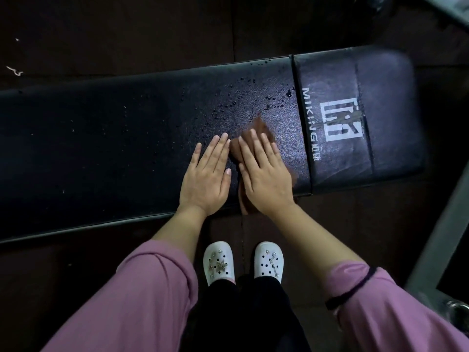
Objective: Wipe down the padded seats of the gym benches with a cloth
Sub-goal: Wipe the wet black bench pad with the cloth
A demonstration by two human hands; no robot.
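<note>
Head camera, looking straight down: your right hand (266,174) lies flat with fingers straight and slightly spread, pressing a brown cloth (253,134) onto the long black pad (114,148) of a gym bench. Your left hand (206,177) rests palm-down just beside it, fingers straight and together, its fingertips at the cloth's left edge; whether they touch the fabric is hard to tell in the dim light. The cloth sticks out beyond your right fingertips toward the far side of the pad, and a fold of it hangs over the near edge by your right wrist. Water droplets (223,107) bead on the pad beyond both hands, thickest near the seam where the long pad meets the shorter end pad (396,110) to your right. That end pad carries a white logo (341,120) with the lettering "MUKING" beside it. Your pink sleeves (142,295) are pushed up the forearms, and a dark band (350,288) circles the right sleeve's cuff. Below the bench's near edge, your white clogs (219,261), set with small charms, stand side by side on the dark floor (114,34). A pale scrap (15,70) lies on the floor at far left, well apart from the bench. Grey equipment (441,237) crosses the right edge, too blurred to identify.
</note>
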